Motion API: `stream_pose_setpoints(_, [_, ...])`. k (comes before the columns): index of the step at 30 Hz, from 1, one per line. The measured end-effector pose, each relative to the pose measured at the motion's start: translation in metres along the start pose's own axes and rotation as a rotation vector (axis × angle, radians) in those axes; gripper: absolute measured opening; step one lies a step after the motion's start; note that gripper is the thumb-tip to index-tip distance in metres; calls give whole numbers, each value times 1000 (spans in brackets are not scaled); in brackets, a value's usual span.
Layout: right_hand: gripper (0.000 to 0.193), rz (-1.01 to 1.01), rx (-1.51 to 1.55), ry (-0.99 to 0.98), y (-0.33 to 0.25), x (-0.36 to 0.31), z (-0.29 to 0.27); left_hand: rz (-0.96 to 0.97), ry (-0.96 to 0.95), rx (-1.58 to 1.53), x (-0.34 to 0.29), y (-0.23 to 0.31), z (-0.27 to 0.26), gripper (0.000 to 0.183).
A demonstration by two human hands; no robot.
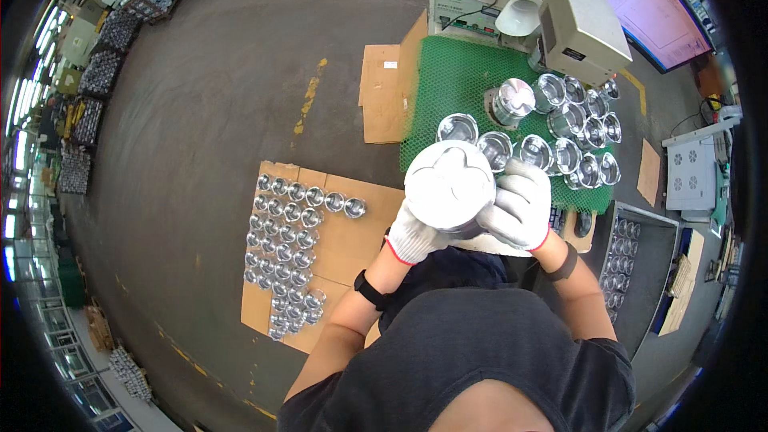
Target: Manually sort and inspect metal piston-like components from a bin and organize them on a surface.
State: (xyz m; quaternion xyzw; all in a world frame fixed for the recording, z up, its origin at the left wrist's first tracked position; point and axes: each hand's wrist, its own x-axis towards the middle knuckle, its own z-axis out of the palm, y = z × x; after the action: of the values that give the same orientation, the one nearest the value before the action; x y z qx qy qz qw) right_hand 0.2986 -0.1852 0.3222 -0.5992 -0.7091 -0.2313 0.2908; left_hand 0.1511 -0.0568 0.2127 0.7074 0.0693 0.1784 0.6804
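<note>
both gloved hands, left hand (414, 238) and right hand (518, 206), clasp a shiny metal piston (450, 186) above the bench (448, 80). green mesh covers it, cardboard (352, 240) lies on the grey workshop floor (216, 96).

Metal cups (560, 124) crowd the green mat's (448, 88) right side; its left part lies open below the machine (580, 28).

I hold a shiny silver metal piston (450, 184) crown-up in front of me. Its round top shows shallow curved valve recesses, and my gloves cover its skirt.
</note>
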Motion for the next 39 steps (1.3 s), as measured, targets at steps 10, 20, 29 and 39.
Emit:
stream_pose_setpoints(10, [93,1363,2259,-8,12,-70,11,-247,48,-288,48,74,-3,46])
stream_pose_setpoints(20, [47,2214,1635,1002,32,-179,-22,183,-197,937,203,-26,62,56])
stream_pose_setpoints(29, [45,1979,1478,911,86,-185,-42,-17,-120,812,277,-158,89,68])
stream_pose_setpoints(39, [81,1491,311,-386,208,-122,80,-286,382,-99,153,-32,-30,88])
